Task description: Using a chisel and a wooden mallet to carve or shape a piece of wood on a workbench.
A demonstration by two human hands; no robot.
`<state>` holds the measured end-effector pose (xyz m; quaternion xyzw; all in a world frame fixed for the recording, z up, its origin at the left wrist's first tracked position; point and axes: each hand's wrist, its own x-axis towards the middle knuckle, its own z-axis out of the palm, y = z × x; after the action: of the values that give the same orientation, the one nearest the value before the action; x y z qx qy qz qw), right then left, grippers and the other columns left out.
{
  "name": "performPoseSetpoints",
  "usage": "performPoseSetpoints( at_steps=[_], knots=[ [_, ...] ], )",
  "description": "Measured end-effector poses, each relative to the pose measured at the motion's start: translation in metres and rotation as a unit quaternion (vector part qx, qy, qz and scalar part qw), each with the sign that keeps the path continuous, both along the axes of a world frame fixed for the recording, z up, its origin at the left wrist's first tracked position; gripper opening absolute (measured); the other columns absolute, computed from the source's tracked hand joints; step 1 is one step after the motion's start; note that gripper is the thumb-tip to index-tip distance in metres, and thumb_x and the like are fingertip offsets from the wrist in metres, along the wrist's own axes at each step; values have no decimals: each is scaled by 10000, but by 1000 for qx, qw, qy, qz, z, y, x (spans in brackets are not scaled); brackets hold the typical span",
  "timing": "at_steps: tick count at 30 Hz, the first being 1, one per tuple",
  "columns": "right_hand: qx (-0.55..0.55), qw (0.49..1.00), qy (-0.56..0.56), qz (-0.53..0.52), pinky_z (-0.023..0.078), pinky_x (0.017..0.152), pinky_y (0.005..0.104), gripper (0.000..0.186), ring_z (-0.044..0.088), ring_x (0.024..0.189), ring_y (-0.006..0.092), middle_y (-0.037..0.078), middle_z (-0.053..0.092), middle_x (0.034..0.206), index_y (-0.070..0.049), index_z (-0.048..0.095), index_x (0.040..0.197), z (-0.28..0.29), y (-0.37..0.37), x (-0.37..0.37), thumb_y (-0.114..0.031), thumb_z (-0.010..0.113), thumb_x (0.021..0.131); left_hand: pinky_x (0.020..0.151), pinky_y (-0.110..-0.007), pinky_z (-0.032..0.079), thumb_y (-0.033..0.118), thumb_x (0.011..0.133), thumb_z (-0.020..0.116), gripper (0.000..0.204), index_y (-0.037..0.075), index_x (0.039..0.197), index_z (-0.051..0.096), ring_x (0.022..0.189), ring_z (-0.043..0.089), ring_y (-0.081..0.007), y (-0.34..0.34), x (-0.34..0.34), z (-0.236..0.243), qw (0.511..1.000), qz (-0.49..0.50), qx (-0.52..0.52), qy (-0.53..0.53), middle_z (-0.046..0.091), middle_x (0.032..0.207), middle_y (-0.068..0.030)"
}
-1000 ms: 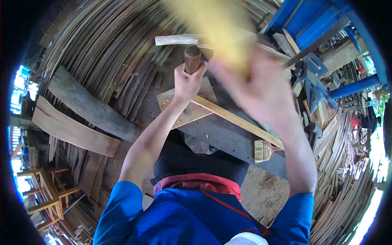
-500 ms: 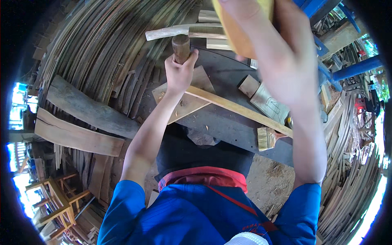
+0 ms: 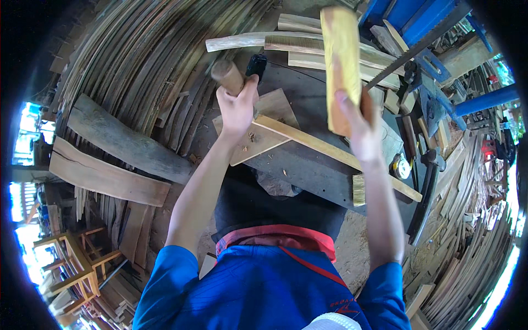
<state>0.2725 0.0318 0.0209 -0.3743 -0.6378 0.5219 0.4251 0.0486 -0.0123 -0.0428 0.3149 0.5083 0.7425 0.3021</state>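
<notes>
Handle (image 3: 227, 76) of round brown wood is gripped in the left hand (image 3: 237, 115), its butt left bare above the fist, presumably so that the end is not covered by fingers; whatever lies below is hidden, so the tool's kind cannot be told. Yellow block (image 3: 342, 60) is gripped near its lower end by the right hand (image 3: 360, 129), thumb laid along the face, likely for control of the long free part; it is raised over the surface (image 3: 308, 176), apart from the handle. Narrow strip (image 3: 313, 141) is set aslant, one end on the thin board (image 3: 278, 104) near the left hand, probably so that the surface is shielded; contact with the hand cannot be judged. Tape measure (image 3: 401, 166) and hammer (image 3: 427, 203) are placed beyond the right forearm, seemingly for easy reach. Curved pieces (image 3: 313, 44) are laid at the far side, apparently out of the way.
</notes>
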Motion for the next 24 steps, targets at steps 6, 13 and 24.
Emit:
performPoseSetpoints(
  at_steps=[6,13,24],
  knots=[
    [-106,991,47,-64,436,810,281,490,551,889,152,110,632,971,52,577,1112,-112,0,-8,-404,588,935,527,-258,357,-54,858,559,188,62,796,425,586,446,-91,-43,0,-32,990,-56,119,-46,483,671,-20],
    [-115,989,41,-88,487,488,278,427,591,622,148,82,609,800,-18,535,1068,-129,5,-6,-429,522,950,543,-294,250,285,876,458,278,106,691,355,566,302,-134,-77,-19,-33,964,15,228,-139,306,571,-7],
    [-95,993,32,-58,468,498,277,443,579,595,157,103,604,786,21,511,1038,-142,7,0,-414,516,957,488,-293,204,221,898,475,325,105,647,304,499,251,-118,-57,-25,-21,972,2,152,-179,267,511,-6]
  ],
)
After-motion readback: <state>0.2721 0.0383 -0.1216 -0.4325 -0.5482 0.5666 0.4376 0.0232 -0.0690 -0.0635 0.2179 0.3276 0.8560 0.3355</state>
